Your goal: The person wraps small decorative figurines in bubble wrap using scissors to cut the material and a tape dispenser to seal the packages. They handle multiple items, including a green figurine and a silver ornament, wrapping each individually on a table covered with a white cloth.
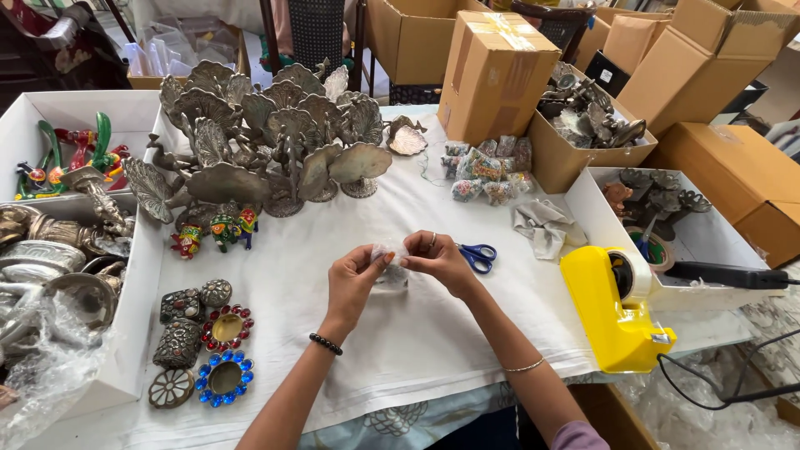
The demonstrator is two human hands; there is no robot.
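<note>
You held a small clear plastic bag (390, 252) up over the white counter (433, 333), pinched between both hands. Your left hand (354, 279) gripped one edge and your right hand (437, 261) the other, so its mouth stayed open. Blue scissors (478, 256) lay just beside your right hand, easy to grab.

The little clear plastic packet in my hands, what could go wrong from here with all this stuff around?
Three risks, as judgements:
1. Both hands, left and right, pinch the clear packet in mid-air; it might slip or tear.
2. The blue-handled scissors lie just beside the right hand, so a sideways move could catch them.
3. The metal peacock figures stand crowded right behind; a forward reach could topple one.
</note>
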